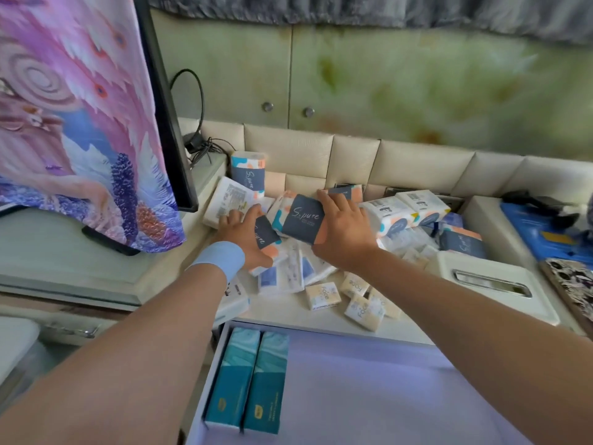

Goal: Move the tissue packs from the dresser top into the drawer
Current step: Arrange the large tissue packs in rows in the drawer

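Two teal boxes are seen side by side at the left of the open drawer. Just beyond its rim, small packs are scattered on the dresser top, with a white tissue box to their right. Behind them, tissue packs are heaped in a pile on the dresser top. The left hand, banded in blue at the wrist, is spread over the pile's left side, fingertips on a white pack; a dark-banded pack is pressed against its thumb side, but a grip cannot be told. The S.pure pack is gripped at its right end by the right hand, fingers curled over its far edge. One pack is stood upright farthest back.
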{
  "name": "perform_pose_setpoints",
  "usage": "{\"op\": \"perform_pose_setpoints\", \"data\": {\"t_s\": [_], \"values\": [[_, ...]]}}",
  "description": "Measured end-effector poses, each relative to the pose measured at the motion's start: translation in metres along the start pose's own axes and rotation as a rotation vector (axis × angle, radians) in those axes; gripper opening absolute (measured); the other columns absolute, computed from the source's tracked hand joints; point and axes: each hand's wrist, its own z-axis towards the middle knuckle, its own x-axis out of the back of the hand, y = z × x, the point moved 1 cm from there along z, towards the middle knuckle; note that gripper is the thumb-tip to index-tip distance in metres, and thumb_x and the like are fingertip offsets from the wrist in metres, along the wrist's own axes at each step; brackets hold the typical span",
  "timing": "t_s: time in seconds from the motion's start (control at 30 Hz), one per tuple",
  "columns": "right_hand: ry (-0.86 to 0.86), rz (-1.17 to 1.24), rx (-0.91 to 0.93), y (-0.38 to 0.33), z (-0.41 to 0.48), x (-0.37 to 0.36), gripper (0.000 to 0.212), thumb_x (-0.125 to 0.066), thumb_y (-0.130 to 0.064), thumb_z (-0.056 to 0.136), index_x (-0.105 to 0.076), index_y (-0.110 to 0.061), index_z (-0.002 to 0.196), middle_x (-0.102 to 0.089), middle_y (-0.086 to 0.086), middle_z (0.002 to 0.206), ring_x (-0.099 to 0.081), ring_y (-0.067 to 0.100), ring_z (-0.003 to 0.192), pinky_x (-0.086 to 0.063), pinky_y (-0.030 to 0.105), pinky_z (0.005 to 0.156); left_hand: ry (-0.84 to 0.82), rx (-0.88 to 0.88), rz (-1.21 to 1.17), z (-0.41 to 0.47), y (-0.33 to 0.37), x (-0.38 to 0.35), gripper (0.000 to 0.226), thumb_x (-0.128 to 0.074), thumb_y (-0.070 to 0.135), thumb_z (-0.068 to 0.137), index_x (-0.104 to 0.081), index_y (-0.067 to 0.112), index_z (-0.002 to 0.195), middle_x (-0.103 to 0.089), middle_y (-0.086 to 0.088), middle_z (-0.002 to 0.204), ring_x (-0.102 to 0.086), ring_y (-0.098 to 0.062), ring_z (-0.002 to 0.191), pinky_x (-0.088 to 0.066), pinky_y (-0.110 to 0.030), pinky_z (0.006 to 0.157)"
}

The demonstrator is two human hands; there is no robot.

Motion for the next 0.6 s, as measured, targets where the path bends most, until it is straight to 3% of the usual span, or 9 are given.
{"op": "perform_pose_setpoints", "data": {"t_s": [0.1,0.17,0.3,0.5,0.6], "values": [[0.034,0.044,-0.005,0.013,-0.029,0.022,0.089,-0.072,-0.033,0.07,-0.033,-0.019,0.15,-0.038,0.005,0.138,-0.042,0.031,0.124,-0.034,0.043,0.107,0.026,-0.038,-0.127,-0.019,0.008,0.008,0.124,-0.08,0.04,0.06,0.01,0.052,0.144,-0.017,0.0,0.141,-0.022,-0.032,0.136,-0.041,-0.046,0.102],[0.019,0.085,-0.017,0.021,-0.052,0.037,0.086,-0.075,-0.033,0.067,-0.039,-0.025,0.144,-0.036,0.004,0.134,-0.045,0.029,0.12,-0.038,0.044,0.104,0.024,-0.092,-0.149,-0.038,0.013,0.011,0.125,-0.078,0.041,0.058,0.013,0.058,0.141,-0.014,0.004,0.139,-0.027,-0.032,0.133,-0.043,-0.045,0.101],[-0.077,0.167,-0.073,0.033,-0.099,0.058,0.085,-0.081,-0.033,0.064,-0.035,-0.037,0.136,-0.031,-0.001,0.134,-0.051,0.024,0.113,-0.05,0.036,0.089,-0.001,-0.211,-0.147,-0.08,0.024,0.012,0.107,-0.077,0.044,0.053,-0.014,0.056,0.137,-0.018,0.008,0.123,-0.044,-0.028,0.119,-0.048,-0.035,0.093],[-0.114,0.166,-0.107,0.05,-0.164,0.068,0.107,-0.091,-0.048,0.051,-0.033,-0.03,0.14,-0.044,0.001,0.133,-0.041,0.022,0.124,-0.039,0.038,0.107,0.054,-0.302,-0.038,-0.134,0.046,-0.002,0.091,-0.073,0.056,0.049,-0.029,0.042,0.127,-0.034,0.006,0.12,-0.038,-0.02,0.115,-0.045,-0.037,0.092],[-0.131,0.27,-0.131,0.05,-0.184,0.075,0.091,-0.082,-0.045,0.072,-0.029,-0.027,0.143,-0.038,-0.001,0.142,-0.034,0.019,0.134,-0.034,0.037,0.114,-0.013,-0.312,-0.1,-0.152,0.052,-0.01,0.089,-0.077,0.057,0.046,-0.032,0.041,0.122,-0.033,0.009,0.117,-0.037,-0.016,0.111,-0.044,-0.032,0.087]]}}
